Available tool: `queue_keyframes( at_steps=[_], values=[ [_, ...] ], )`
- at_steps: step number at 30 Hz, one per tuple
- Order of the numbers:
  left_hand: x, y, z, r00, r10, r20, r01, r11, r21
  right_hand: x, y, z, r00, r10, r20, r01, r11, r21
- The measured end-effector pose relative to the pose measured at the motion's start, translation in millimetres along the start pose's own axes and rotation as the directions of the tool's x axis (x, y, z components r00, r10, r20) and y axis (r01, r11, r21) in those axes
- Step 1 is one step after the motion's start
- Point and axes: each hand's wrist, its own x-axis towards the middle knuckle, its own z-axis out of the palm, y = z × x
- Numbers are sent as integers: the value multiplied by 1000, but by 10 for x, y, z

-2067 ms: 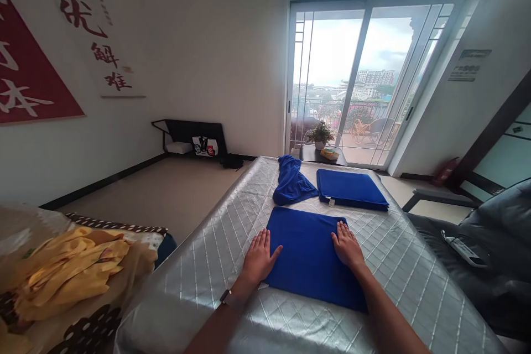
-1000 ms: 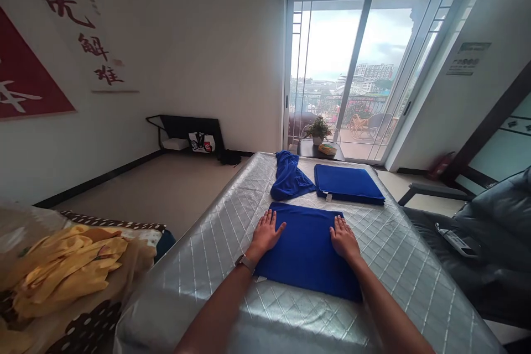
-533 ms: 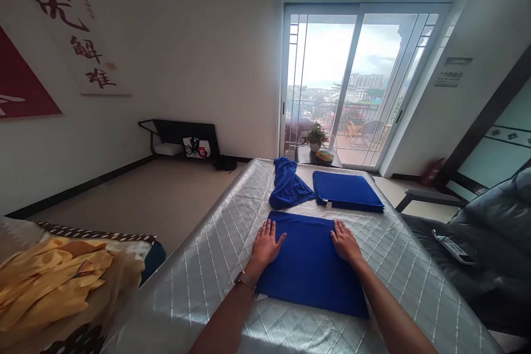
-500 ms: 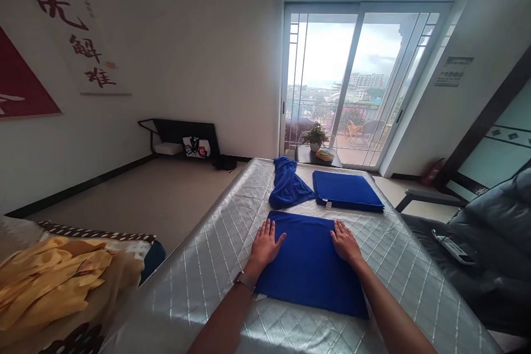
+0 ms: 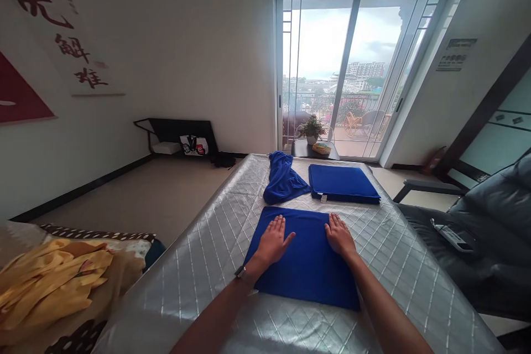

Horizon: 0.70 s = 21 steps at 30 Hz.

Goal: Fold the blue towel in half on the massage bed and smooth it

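Observation:
A folded blue towel lies flat on the silver quilted table in front of me. My left hand rests palm down on the towel's left part, fingers spread. My right hand lies flat on its upper right part, fingers stretched out. Farther back sit a crumpled blue towel and a neatly folded blue towel stack.
A dark massage chair with a remote stands at the right. Yellow cloth lies on a patterned surface at the lower left. A small table with a potted plant stands before the glass balcony door.
Both hands have slid inward over the towel, the left one moving from its left edge onto the cloth. The view has shifted slightly.

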Motion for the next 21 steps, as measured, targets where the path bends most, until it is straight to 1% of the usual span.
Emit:
queue_keyframes(
  at_steps=[3, 5, 7, 8, 9, 11, 13, 14, 17, 19, 21],
  values=[
    [229, 530, 55, 978, 210, 18, -208, 975, -76, -11, 4, -6, 1000, -4, -3, 4, 1000, -4],
    [442, 877, 106, 959, 283, 8, -280, 952, -126, -25, 13, -13, 1000, -15, 2, 15, 1000, -18],
    [637, 1123, 168, 956, 293, 12, -287, 944, -163, -38, 22, -19, 999, -36, 11, 36, 999, -34],
    [710, 1190, 203, 960, 279, 23, -271, 947, -171, -43, 25, -21, 999, -43, 13, 44, 998, -39],
    [762, 1213, 238, 965, 261, 32, -252, 953, -170, -45, 26, -22, 999, -47, 11, 48, 998, -41],
    [799, 1129, 296, 975, 221, 34, -214, 966, -147, -42, 21, -24, 999, -41, 0, 41, 999, -32],
    [770, 894, 313, 985, 173, 19, -170, 979, -116, -34, 10, -26, 1000, -25, -10, 25, 1000, -8],
    [742, 734, 301, 991, 136, 13, -134, 986, -101, -30, 4, -26, 1000, -17, -11, 17, 1000, 3],
    [645, 182, 197, 1000, -24, 18, 25, 998, -54, -24, -5, -26, 1000, -5, -12, 5, 1000, 12],
    [585, -166, 114, 992, -121, 20, 122, 992, -18, -23, -3, -20, 1000, -8, -16, 8, 1000, 5],
    [535, -429, 58, 982, -187, 23, 187, 982, 6, -20, 5, -9, 1000, -13, -20, 13, 1000, -4]
  ],
)
